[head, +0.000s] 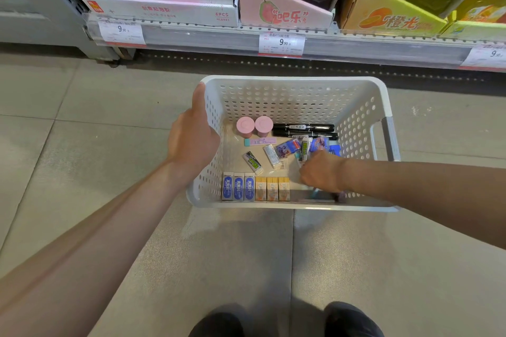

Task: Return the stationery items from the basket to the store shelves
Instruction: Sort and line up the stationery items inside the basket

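So there's a white perforated plastic basket (298,96) held over a grey tiled floor (68,145), right in front of the bottom store shelf (219,41). The left hand (193,137) is on the basket's left wall from outside, thumb up along the rim; its fingers are out of sight under the side, so I can't tell how they lie. The right hand (321,172) is reaching down inside at the near right corner, fingers curled down among the items, and I can't make out whether it actually has hold of anything.

Count of what's in the basket:
- 2 pink round-lidded tubs (254,126) side by side at the back
- 2 black markers (304,131) lying parallel just right of the tubs
- 3 blue-and-white erasers (237,187) in a row along the near wall
- 3 orange erasers (272,188) right next to those
- 1 long pink eraser with a teal end (260,141)
- 2 loose white-sleeved erasers (253,163) tilted in the middle
- a jumble of small blue and purple packets (289,148) by the right hand, too overlapped to count

On the shelf: display boxes, one pink with a guava picture (282,12), and 3 price tags (281,42) reading 9.90.
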Available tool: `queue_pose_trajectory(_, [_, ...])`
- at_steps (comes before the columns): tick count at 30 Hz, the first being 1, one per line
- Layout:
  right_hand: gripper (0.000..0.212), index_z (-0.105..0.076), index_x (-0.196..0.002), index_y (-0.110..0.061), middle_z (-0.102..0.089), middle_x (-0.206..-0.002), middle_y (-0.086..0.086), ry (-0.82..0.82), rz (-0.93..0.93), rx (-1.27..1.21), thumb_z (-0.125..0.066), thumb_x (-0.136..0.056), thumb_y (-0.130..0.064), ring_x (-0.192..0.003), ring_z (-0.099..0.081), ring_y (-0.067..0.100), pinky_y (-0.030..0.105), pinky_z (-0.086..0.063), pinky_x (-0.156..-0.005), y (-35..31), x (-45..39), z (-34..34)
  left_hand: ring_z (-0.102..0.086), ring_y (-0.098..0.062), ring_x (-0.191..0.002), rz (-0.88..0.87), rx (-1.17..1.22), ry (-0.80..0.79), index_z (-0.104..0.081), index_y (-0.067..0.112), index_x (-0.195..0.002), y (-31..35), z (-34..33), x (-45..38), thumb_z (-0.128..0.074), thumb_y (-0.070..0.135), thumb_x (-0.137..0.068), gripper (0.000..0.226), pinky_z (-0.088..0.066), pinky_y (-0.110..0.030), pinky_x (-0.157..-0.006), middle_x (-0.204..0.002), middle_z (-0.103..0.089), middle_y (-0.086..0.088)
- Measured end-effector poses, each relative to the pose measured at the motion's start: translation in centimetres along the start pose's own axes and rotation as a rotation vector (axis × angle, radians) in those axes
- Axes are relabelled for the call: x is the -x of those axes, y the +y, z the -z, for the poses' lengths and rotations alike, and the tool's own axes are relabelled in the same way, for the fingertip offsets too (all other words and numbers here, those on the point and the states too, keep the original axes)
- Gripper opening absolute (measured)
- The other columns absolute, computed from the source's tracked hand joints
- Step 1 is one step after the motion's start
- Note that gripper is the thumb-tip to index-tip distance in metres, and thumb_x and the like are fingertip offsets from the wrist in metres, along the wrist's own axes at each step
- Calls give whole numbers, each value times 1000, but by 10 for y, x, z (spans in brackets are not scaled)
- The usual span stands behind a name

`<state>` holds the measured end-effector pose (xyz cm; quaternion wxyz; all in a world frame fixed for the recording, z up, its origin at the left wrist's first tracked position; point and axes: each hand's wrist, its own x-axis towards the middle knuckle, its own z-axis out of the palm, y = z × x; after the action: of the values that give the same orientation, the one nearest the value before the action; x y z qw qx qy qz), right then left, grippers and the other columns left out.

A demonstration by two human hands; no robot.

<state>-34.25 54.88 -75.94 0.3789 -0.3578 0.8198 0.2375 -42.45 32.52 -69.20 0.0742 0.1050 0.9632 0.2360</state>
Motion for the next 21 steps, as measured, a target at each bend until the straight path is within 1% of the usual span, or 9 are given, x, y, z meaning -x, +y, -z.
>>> queue_pose_trajectory(4, [28, -56, -113, -7, -63, -102, 7, -5, -29, 15, -58, -86, 1, -97, -60, 24, 38, -52, -89, 0, -1, -2, -50, -22, -68, 3, 3, -5, -11, 17, -148, 1, 1, 0, -45, -1, -87, 71, -29, -25, -45, -84, -49, -7])
queue_pose_trajectory(6, [24, -56, -112, -8, -64, -101, 7, -15, -48, -59, -57, -88, -3, -95, -62, 23, 37, -54, -85, 1, -4, -2, -50, -21, -69, 3, 6, -6, -11, 17, -148, 2, 1, 1, -45, -1, -88, 71, -29, -25, -46, -86, -49, -7])
queue_pose_trajectory(7, [21, -57, -110, -9, -64, -102, 7, -2, -77, -143, -57, -90, -8, -94, -62, 23, 36, -54, -84, 3, -7, -1, -50, -20, -69, 2, 7, -8, -11, 17, -148, 2, 2, 1, -45, -1, -88, 71, -29, -24, -45, -87, -48, -6])
queue_pose_trajectory(10, [19, -62, -107, -11, -65, -103, 4, 123, -206, -614, -59, -90, -20, -96, -61, 19, 28, -49, -83, 13, -8, 6, -49, -19, -70, -5, 13, -14, -11, 16, -148, 3, 3, 1, -45, 0, -88, 70, -27, -21, -45, -90, -48, -7])
queue_pose_trajectory(12, [21, -61, -108, -7, -66, -99, 6, 200, -233, -1019, -61, -89, -16, -84, -59, 15, 18, -45, -73, 20, -3, 9, -50, -19, -71, -4, 20, -16, -12, 15, -147, 3, 2, 1, -46, 0, -88, 69, -28, -21, -45, -92, -51, -10])
queue_pose_trajectory(14, [22, -59, -111, -5, -65, -85, 3, 193, -194, -1391, -61, -89, -8, -69, -56, 10, 10, -42, -58, 24, 4, 12, -51, -20, -73, -1, 24, -12, -12, 16, -147, 2, 2, 0, -46, 0, -89, 69, -29, -22, -45, -98, -57, -14])
queue_pose_trajectory(15, [20, -58, -109, -8, -63, -81, -1, 165, -169, -1541, -60, -89, -6, -67, -56, 8, 10, -42, -56, 25, 7, 13, -51, -20, -74, -1, 25, -10, -12, 16, -147, 2, 2, 1, -46, 0, -89, 70, -29, -22, -46, -100, -58, -16])
queue_pose_trajectory(18, [20, -55, -96, -20, -63, -83, -3, 114, -117, -1780, -57, -90, -1, -69, -59, 7, 12, -47, -54, 26, 10, 9, -51, -21, -74, -11, 30, -7, -12, 16, -147, 2, 2, 1, -46, 0, -88, 70, -29, -23, -46, -99, -57, -15])
queue_pose_trajectory(21, [21, -54, -99, -18, -63, -87, 0, 101, -140, -1846, -55, -90, 1, -71, -60, 8, 13, -48, -54, 26, 11, 8, -51, -21, -73, -16, 18, -5, -12, 16, -147, 1, 1, 0, -45, -1, -88, 70, -29, -23, -46, -92, -51, -9])
